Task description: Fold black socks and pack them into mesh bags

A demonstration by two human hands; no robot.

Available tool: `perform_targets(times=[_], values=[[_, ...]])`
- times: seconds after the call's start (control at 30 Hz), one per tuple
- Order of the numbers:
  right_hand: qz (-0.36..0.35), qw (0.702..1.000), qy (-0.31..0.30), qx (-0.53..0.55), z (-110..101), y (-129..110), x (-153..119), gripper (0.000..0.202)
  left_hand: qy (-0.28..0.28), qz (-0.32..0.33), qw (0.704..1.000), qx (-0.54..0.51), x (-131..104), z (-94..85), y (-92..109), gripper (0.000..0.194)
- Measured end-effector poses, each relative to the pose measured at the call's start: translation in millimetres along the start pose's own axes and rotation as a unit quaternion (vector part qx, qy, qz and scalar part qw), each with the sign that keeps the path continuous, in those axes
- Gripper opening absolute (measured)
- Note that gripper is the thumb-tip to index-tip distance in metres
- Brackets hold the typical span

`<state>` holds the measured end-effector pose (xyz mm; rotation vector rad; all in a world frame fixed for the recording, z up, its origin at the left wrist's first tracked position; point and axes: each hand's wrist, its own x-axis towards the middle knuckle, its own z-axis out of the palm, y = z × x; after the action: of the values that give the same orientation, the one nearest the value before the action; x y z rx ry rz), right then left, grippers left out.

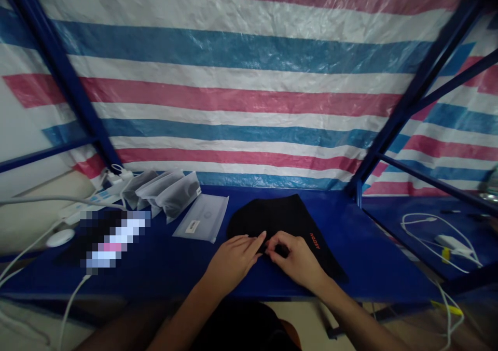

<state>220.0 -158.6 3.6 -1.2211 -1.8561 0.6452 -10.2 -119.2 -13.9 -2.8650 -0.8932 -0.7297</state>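
A black cloth piece [268,213] with small red lettering near its right edge lies flat on the blue desk. My left hand [235,260] rests at its near edge, fingers stretched out over the fabric. Close beside those fingertips, my right hand [291,255] pinches the near edge of the cloth between thumb and index finger. What exactly sits in that pinch is too small to make out beyond dark fabric. Left of the cloth lies a flat clear zip pouch [206,216] with a white barcode label.
Several folded clear pouches [171,190] stand behind on the left. A power strip [93,200] with cables, a white round object [60,238] and a pixelated, lit device [116,242] are farther left. Blue metal posts [408,102] frame the desk [373,257]; striped sheeting [241,102] hangs behind.
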Motion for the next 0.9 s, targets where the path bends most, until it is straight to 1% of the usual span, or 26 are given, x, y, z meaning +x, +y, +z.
perform_targets(times=[0.07,0.13,0.27,0.33,0.4,0.47,0.5,0.53,0.57,0.63,0.67,0.7,0.73,0.77,0.8,0.83,0.9], values=[[0.033,0.998,-0.011,0.048,-0.5,0.1,1.1,0.003,-0.006,0.020,0.999,0.025,2.2,-0.6,1.5,0.054],[0.049,0.994,-0.038,0.093,-2.8,-0.3,1.3,0.003,-0.013,0.034,0.998,0.042,3.9,-0.7,2.2,0.054],[0.039,0.981,-0.120,0.149,-12.5,-3.7,-1.3,0.003,-0.027,0.051,0.997,0.053,5.7,2.6,3.8,0.056],[0.022,0.978,-0.150,0.142,-17.1,-4.9,-2.9,0.010,-0.026,0.059,0.996,0.059,5.3,6.7,5.6,0.056],[0.016,0.978,-0.171,0.121,-20.1,-3.8,-3.4,0.022,-0.027,0.070,0.995,0.063,3.7,11.4,8.0,0.057],[0.040,0.972,-0.193,0.128,-22.4,0.2,-2.4,0.035,-0.027,0.076,0.995,0.063,1.5,15.2,10.4,0.057],[0.066,0.964,-0.210,0.152,-23.7,2.9,-1.6,0.039,-0.026,0.075,0.995,0.061,0.3,16.5,11.4,0.057],[0.100,0.948,-0.235,0.191,-25.2,5.7,-0.7,0.040,-0.023,0.071,0.996,0.057,-0.6,17.4,12.2,0.059],[0.138,0.922,-0.269,0.241,-27.0,8.6,0.2,0.040,-0.020,0.066,0.996,0.052,-1.1,18.0,12.8,0.060],[0.197,0.848,-0.336,0.358,-30.7,13.1,1.1,0.046,-0.015,0.061,0.997,0.044,-1.0,19.2,13.6,0.062],[0.213,0.810,-0.359,0.411,-32.3,14.6,1.1,0.051,-0.012,0.063,0.997,0.042,-0.1,19.9,13.9,0.062],[0.218,0.779,-0.373,0.454,-33.5,15.4,0.7,0.055,-0.010,0.068,0.997,0.041,1.1,20.5,14.3,0.061],[0.218,0.757,-0.378,0.486,-34.3,15.6,-0.1,0.058,-0.007,0.075,0.996,0.042,2.5,20.8,14.7,0.060],[0.217,0.744,-0.380,0.506,-34.6,15.3,-1.2,0.059,-0.007,0.083,0.996,0.041,3.9,20.4,15.3,0.059],[0.219,0.736,-0.379,0.516,-34.7,14.6,-2.6,0.059,-0.008,0.092,0.995,0.037,5.0,18.9,15.9,0.057],[0.222,0.734,-0.378,0.520,-34.5,13.8,-4.3,0.057,-0.011,0.099,0.995,0.029,5.6,16.2,16.4,0.056],[0.229,0.739,-0.361,0.521,-34.0,12.1,-8.4,0.052,-0.025,0.100,0.995,0.001,3.6,7.1,16.9,0.057]])
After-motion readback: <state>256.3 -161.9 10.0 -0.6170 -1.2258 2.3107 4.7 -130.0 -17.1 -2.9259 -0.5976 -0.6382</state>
